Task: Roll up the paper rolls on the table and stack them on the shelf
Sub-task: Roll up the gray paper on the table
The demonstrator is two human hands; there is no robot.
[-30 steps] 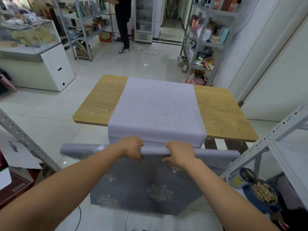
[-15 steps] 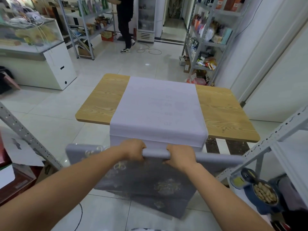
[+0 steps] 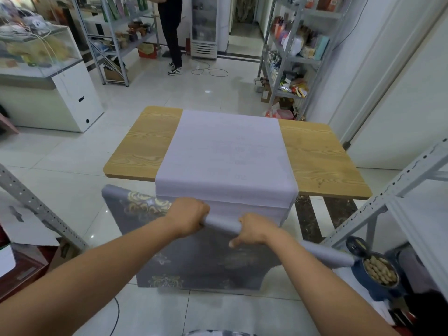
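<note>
A wide sheet of pale lilac paper [image 3: 228,154] lies across the wooden table [image 3: 317,163] and drops over its near edge. Its rolled part is a grey roll [image 3: 221,224] that I hold in front of the table, tilted down to the right. My left hand [image 3: 188,217] grips the roll on the left and my right hand [image 3: 254,229] grips it beside that. A grey length with gold ornament [image 3: 194,260] hangs from the roll toward the floor. The roll's right end [image 3: 332,257] reaches the shelf frame.
A metal shelf frame [image 3: 388,190] stands close on the right, with an open tin of peanuts [image 3: 379,272] at its foot. Another slanted shelf post [image 3: 36,204] is at the left. A person [image 3: 172,32] stands by the far shelves beyond the table.
The roll has tilted: its left end rose toward the table edge and its right end dropped toward the shelf. The view moved closer to the table.
</note>
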